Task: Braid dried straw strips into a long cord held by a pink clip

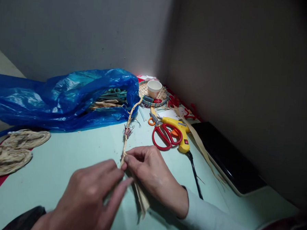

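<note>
A pale twisted cord of dried plant fibre (128, 127) runs from the round woven tray toward me. The thumb and fingertips of my right hand (150, 173) pinch it where the twist ends. Loose flat strips (141, 198) hang below that pinch toward the table's near side. My left hand (90, 194) is close beside the pinch, slightly blurred. Its thumb stands apart from its bent fingers near the strips; part of its fingertips is hidden.
A blue plastic bag (67, 93) with dried strips inside lies at the back left. Red-handled scissors (167, 136) and a yellow glue gun (181, 130) lie right of the cord. Two woven soles (26, 139) rest at left. A black flat device (228, 160) lies at right.
</note>
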Demonstrator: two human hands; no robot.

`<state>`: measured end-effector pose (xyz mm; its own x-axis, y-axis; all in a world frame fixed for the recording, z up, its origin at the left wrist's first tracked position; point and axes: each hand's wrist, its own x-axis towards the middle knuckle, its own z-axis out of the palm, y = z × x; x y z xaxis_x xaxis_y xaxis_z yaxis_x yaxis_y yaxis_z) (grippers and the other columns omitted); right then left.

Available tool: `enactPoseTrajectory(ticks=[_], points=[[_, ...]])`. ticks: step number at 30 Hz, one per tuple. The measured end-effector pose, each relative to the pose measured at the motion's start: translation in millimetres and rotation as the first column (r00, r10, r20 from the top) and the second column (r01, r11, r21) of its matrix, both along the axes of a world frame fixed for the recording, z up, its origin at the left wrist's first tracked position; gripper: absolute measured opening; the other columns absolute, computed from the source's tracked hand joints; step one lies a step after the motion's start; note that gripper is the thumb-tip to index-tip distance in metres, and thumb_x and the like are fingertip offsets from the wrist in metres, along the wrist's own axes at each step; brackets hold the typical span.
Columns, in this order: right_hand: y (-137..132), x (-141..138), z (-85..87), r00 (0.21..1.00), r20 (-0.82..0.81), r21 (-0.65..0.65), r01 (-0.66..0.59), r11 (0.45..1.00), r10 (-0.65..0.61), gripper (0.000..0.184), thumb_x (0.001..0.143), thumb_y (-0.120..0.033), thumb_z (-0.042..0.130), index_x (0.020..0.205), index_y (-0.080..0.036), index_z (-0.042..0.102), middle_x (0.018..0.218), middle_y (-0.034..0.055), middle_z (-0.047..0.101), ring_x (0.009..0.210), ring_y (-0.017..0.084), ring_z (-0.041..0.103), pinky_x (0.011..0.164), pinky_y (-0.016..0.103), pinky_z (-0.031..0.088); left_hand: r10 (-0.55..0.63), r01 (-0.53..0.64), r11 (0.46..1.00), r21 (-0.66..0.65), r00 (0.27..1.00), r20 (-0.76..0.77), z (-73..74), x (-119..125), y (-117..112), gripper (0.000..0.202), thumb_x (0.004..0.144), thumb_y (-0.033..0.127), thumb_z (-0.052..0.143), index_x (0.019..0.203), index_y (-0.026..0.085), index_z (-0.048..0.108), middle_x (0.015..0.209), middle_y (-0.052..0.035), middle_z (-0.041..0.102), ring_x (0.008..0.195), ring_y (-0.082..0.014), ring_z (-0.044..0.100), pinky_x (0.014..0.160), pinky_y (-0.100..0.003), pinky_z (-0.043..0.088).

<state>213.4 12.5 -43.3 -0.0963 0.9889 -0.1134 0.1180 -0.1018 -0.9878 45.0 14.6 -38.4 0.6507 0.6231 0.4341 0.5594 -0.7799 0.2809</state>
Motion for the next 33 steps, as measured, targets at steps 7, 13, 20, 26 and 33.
enactPoseTrajectory(ticks=[7,13,20,26,33], points=[[-2.3,-1.7,4.2,0.997,0.071,0.019,-0.007,1.000,0.006,0.026,0.091,-0.017,0.053,0.070,-0.012,0.068,0.072,0.0050,0.071,0.068,0.013,0.059,0.065,0.023,0.041,0.329,-0.023,0.525,-0.851,0.927,0.177,9.1,3.7,33.4,0.025,0.091,0.043,0.058,0.103,0.022,0.062,0.085,-0.0013,0.066,0.078,-0.0185,0.060,0.072,-0.029,0.046],[-5.1,-0.3,8.2,0.953,0.303,0.082,-0.015,0.996,-0.011,0.024,0.088,-0.014,0.055,0.065,-0.015,0.063,0.061,0.0005,0.063,0.060,0.012,0.050,0.057,0.025,0.030,0.409,0.097,0.308,-0.946,0.885,0.224,-0.9,5.7,29.1,0.024,0.089,0.043,0.063,0.094,0.020,0.059,0.070,0.0057,0.048,0.058,-0.0100,0.034,0.052,-0.023,0.026],[-6.8,2.9,9.3,0.915,0.401,0.072,-0.068,0.995,0.033,0.025,0.092,-0.019,0.053,0.070,-0.016,0.065,0.066,0.0035,0.066,0.061,0.013,0.051,0.057,0.027,0.027,0.422,0.072,0.274,-0.959,0.887,0.187,-0.4,3.4,32.1,0.029,0.086,0.048,0.065,0.084,0.020,0.058,0.059,0.0096,0.039,0.049,-0.0077,0.024,0.044,-0.021,0.019],[-19.9,1.5,10.0,0.680,0.728,0.339,-0.244,0.908,-0.089,0.013,0.086,-0.013,0.054,0.079,-0.016,0.064,0.069,0.0041,0.065,0.054,0.015,0.048,0.052,0.033,0.021,0.447,-0.006,0.369,-0.929,0.878,0.172,6.0,5.9,33.2,0.027,0.075,0.039,0.074,0.068,0.019,0.057,0.054,0.0093,0.041,0.050,-0.0084,0.027,0.045,-0.021,0.020],[-28.9,-7.0,-1.8,0.460,0.816,0.579,-0.642,0.503,-0.351,0.017,0.082,-0.004,0.045,0.078,-0.013,0.059,0.064,0.0065,0.057,0.049,0.020,0.051,0.039,0.032,0.027,0.461,0.006,0.366,-0.930,0.867,0.187,-1.2,6.3,28.9,0.032,0.077,0.046,0.071,0.067,0.018,0.058,0.059,0.0055,0.048,0.054,-0.0110,0.038,0.051,-0.023,0.028]])
